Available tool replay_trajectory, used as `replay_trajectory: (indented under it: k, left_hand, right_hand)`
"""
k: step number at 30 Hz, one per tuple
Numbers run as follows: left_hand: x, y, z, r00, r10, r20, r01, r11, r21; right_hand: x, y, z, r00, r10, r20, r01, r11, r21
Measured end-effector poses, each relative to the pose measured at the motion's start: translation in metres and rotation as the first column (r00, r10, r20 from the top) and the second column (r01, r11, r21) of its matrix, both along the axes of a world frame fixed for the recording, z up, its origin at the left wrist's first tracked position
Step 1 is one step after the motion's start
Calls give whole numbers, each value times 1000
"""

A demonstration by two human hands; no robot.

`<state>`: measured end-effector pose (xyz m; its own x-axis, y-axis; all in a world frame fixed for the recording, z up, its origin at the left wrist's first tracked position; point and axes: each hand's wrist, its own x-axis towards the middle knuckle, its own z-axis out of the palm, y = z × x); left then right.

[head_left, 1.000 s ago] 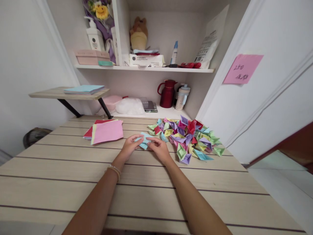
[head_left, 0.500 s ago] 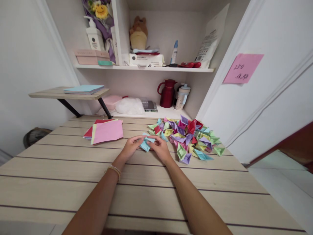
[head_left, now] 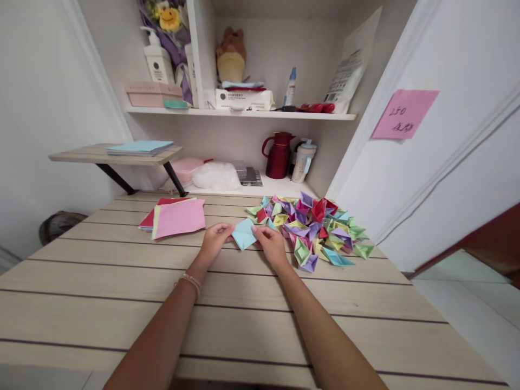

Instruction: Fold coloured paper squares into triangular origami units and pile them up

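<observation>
A light-blue folded paper (head_left: pixel 244 234) shows as a small diamond between my two hands, just above the slatted wooden table. My left hand (head_left: pixel 216 241) pinches its left corner between thumb and fingers. At the opposite corner my right hand (head_left: pixel 270 242) grips the paper the same way. Close to the right of that hand lies a heap of folded paper boats (head_left: pixel 303 230) in purple, green, yellow, red, pink and blue. Part of a blue boat is hidden behind my right fingers.
Pink, yellow and red paper sheets (head_left: pixel 180 218) lie at the table's left. Blue sheets (head_left: pixel 140 147) rest on a small raised shelf (head_left: pixel 81 154). Behind stand a red jug (head_left: pixel 278 157) and a pale bottle (head_left: pixel 303 162), beside a white plastic bag (head_left: pixel 216 176).
The blue paper has turned from a partly covered, bunched shape into a flat diamond facing me. Both hands have moved slightly apart, to its side corners. The boats and sheets stay put.
</observation>
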<state>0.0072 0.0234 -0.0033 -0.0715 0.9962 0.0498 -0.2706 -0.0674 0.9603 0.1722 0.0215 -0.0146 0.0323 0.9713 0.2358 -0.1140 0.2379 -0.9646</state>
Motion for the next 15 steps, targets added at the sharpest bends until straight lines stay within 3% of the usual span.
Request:
replay_trajectory:
  k: [3,7,15]
  left_hand:
    - [2,-2,0,993,-85,-84,85,996,-1]
    - [4,-4,1,979,-143,-145,144,990,-5]
    - [-1,-2,-1,990,-43,-132,49,998,46]
  right_hand:
    - [-1,-2,0,998,-39,-55,39,999,-1]
    - [-4,-4,-2,993,86,-78,-89,996,-27]
    - [-8,-5,-2,972,232,-38,-232,973,5]
